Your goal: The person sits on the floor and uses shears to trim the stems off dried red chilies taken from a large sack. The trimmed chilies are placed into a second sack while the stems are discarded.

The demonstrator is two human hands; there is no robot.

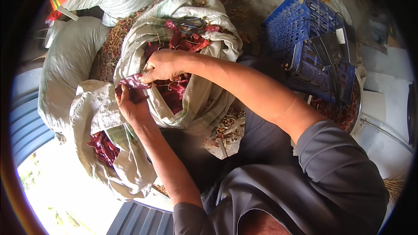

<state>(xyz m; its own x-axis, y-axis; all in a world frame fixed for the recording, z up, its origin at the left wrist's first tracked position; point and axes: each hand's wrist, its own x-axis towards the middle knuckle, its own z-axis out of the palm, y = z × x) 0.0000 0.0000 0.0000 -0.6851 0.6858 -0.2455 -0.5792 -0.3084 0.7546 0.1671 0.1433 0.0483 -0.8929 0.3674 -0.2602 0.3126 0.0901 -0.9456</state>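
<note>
- 2 hands work 1 dried red chili (134,81), held over the open woven sack (209,43).
- Progress, as judged: many red chilies (178,89) remain in that sack; a second sack (93,109) holds more chilies, and stems litter the floor.
- Left hand (133,106): palm up, fingers clenched on the chili from below.
- Right hand (162,65): arm reaching across, grip pinching the chili's upper end.
- Scissors (188,24) lie unused on the sack.

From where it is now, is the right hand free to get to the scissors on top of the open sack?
Probably yes. The right hand pinches a dried red chilli with the left hand, and the scissors lie uncovered on the sack's rim just beyond it; it would have to let go first.
</note>
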